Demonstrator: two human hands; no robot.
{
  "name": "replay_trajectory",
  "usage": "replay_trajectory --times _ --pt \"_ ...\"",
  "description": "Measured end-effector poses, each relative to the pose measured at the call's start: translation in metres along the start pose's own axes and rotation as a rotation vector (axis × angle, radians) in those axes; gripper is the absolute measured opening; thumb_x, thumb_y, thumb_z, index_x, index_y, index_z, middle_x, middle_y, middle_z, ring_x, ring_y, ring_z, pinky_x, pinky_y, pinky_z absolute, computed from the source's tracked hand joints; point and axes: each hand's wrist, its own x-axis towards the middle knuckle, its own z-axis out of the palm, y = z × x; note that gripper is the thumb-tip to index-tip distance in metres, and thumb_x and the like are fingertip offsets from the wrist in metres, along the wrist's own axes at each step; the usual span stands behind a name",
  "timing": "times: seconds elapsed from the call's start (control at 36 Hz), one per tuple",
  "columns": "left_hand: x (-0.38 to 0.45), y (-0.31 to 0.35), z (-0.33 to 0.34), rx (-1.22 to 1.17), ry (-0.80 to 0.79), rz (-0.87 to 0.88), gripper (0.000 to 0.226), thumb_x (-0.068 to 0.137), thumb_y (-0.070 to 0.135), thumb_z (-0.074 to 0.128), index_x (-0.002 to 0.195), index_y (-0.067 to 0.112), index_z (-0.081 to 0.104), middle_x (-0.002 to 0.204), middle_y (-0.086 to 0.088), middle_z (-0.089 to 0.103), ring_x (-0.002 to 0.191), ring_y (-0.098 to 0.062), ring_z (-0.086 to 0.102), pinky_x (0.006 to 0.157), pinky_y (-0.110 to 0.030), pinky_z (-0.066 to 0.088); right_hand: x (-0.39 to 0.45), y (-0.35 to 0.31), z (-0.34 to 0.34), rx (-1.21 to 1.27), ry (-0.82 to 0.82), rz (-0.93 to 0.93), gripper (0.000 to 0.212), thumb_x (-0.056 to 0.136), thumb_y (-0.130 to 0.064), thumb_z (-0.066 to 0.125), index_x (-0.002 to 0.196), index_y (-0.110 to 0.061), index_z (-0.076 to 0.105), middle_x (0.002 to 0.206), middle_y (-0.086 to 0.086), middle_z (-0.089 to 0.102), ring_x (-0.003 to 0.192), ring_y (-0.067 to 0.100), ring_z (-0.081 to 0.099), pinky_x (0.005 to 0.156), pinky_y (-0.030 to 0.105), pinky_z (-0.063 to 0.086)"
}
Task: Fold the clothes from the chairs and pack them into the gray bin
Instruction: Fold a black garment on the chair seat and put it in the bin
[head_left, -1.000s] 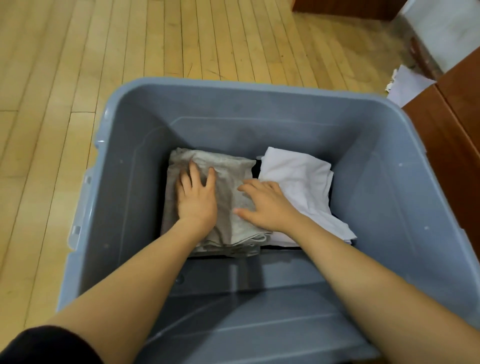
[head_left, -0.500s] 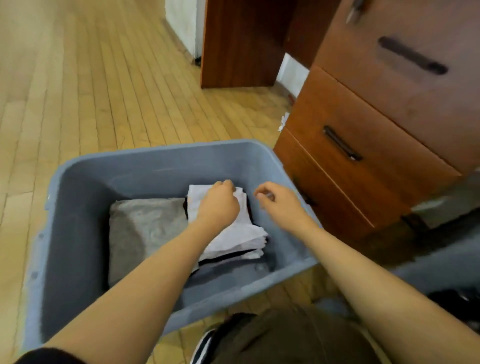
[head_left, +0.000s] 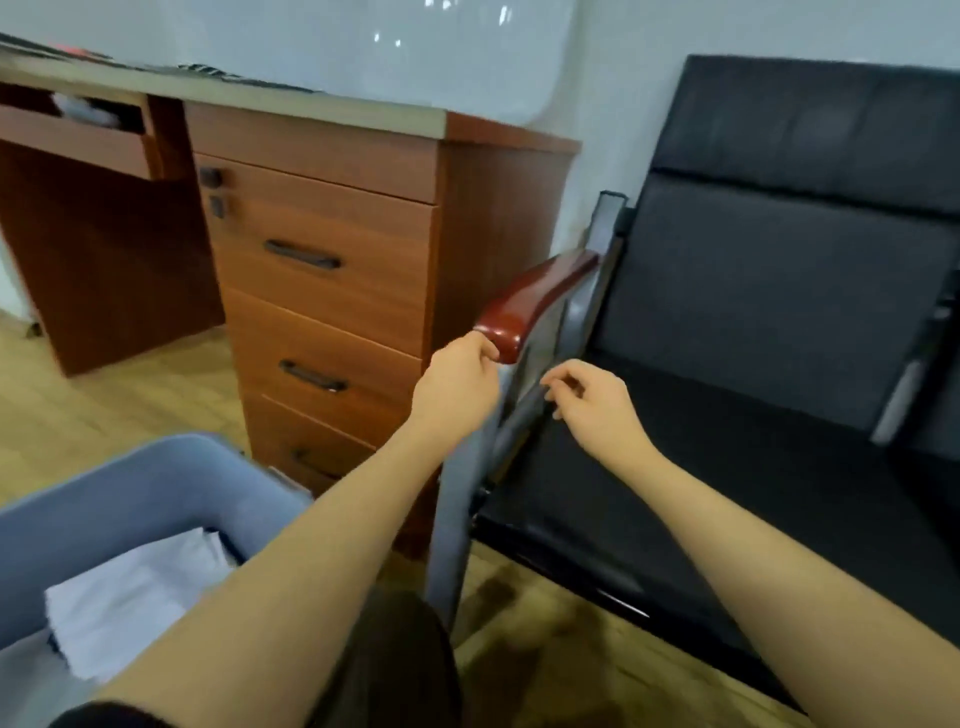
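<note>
Left hand (head_left: 457, 387) and right hand (head_left: 595, 408) at frame centre, fingers loosely curled, grip holding nothing, before black chair (head_left: 753, 332). Gray bin (head_left: 130, 499) lower left, white folded cloth (head_left: 135, 597) inside.

Even indoor light, overall motion blur, wide-angle bending at edges, glare on glossy wall (head_left: 395, 41) panel.

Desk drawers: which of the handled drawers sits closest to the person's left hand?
The middle handled drawer, whose dark handle sits level with the left hand. The drawer above is higher and farther off, and the bottom one lies lower, beside the gray bin.
</note>
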Motion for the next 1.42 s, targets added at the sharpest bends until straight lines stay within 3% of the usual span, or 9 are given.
replay_trajectory --times 0.28,0.5,0.58,0.69,0.89,1.11,1.28,1.33,1.42 --pt "-0.015 0.164 0.184 -0.045 -0.427 0.148 0.023 0.095 0.015 0.04 0.107 0.015 0.06 0.105 -0.006 0.061 0.089 -0.024 0.06 0.081 -0.041 0.052 -0.067 0.128 -0.193 -0.146 0.352 0.309 0.02 0.092 -0.014 0.047 0.083 -0.026 0.06 0.077 -0.001 0.064 0.071 0.023 0.063 0.074 0.045 0.055" --pt "-0.059 0.266 0.319 -0.103 -0.683 0.308 0.024 0.096 0.011 0.039 0.105 0.013 0.061 0.104 -0.009 0.062 0.089 -0.025 0.061 0.08 -0.04 0.054 -0.148 0.229 -0.307 -0.252 0.571 0.599 0.016 0.091 -0.013 0.046 0.09 -0.021 0.06 0.073 -0.006 0.06 0.059 0.012 0.052 0.057 0.028 0.039" --pt "-0.076 0.293 0.363 -0.108 -0.761 0.34 0.022 0.095 0.01 0.04 0.101 0.014 0.061 0.101 -0.009 0.062 0.088 -0.026 0.061 0.08 -0.041 0.054 -0.173 0.262 -0.334 -0.375 0.542 0.694 0.014 0.092 -0.018 0.047 0.099 -0.018 0.06 0.089 -0.003 0.062 0.071 0.015 0.057 0.061 0.028 0.039" --pt "-0.101 0.317 0.416 -0.086 -0.857 0.381 0.019 0.093 0.01 0.043 0.096 0.015 0.061 0.095 -0.008 0.063 0.091 -0.03 0.062 0.082 -0.042 0.053 -0.197 0.303 -0.358 -0.691 0.387 0.787 0.029 0.088 -0.027 0.054 0.112 -0.011 0.055 0.113 0.004 0.057 0.103 0.025 0.055 0.086 0.036 0.041" --pt "-0.127 0.323 0.48 0.101 -0.903 0.579 0.03 0.094 0.012 0.048 0.123 0.016 0.056 0.126 -0.004 0.053 0.118 -0.026 0.047 0.102 -0.038 0.036 -0.216 0.352 -0.369 -0.939 0.278 0.937 0.039 0.093 -0.038 0.048 0.12 -0.01 0.048 0.124 0.007 0.049 0.117 0.027 0.045 0.097 0.037 0.032" --pt "-0.123 0.324 0.504 0.171 -0.895 0.688 0.07 0.093 0.02 0.051 0.151 0.028 0.013 0.157 0.006 0.012 0.133 -0.032 0.026 0.106 -0.043 0.024 -0.209 0.363 -0.374 -0.637 0.546 0.637 0.018 0.098 -0.021 0.046 0.111 -0.014 0.054 0.104 -0.003 0.056 0.101 0.019 0.055 0.087 0.032 0.027" --pt "-0.099 0.335 0.504 -0.032 -0.844 0.565 0.023 0.093 0.027 0.051 0.116 0.025 0.054 0.123 0.004 0.049 0.112 -0.026 0.048 0.095 -0.038 0.034 -0.196 0.343 -0.379 -0.333 0.645 0.363 0.006 0.095 -0.015 0.051 0.093 -0.013 0.056 0.089 -0.003 0.059 0.082 0.015 0.058 0.08 0.039 0.047" --pt "-0.093 0.334 0.499 -0.135 -0.851 0.537 0.003 0.091 0.021 0.054 0.093 0.019 0.052 0.095 0.004 0.054 0.098 -0.027 0.056 0.088 -0.04 0.044 -0.193 0.341 -0.378 -0.372 0.619 0.348 0.007 0.096 -0.018 0.052 0.095 -0.013 0.056 0.091 -0.003 0.058 0.083 0.017 0.056 0.079 0.04 0.047" --pt "-0.089 0.331 0.489 -0.298 -0.89 0.428 0.009 0.094 0.013 0.051 0.091 0.021 0.049 0.095 0.001 0.061 0.081 -0.022 0.062 0.069 -0.024 0.049 -0.196 0.342 -0.375 -0.469 0.561 0.401 0.017 0.095 -0.028 0.052 0.106 -0.015 0.055 0.099 -0.007 0.051 0.09 0.015 0.048 0.084 0.034 0.036"
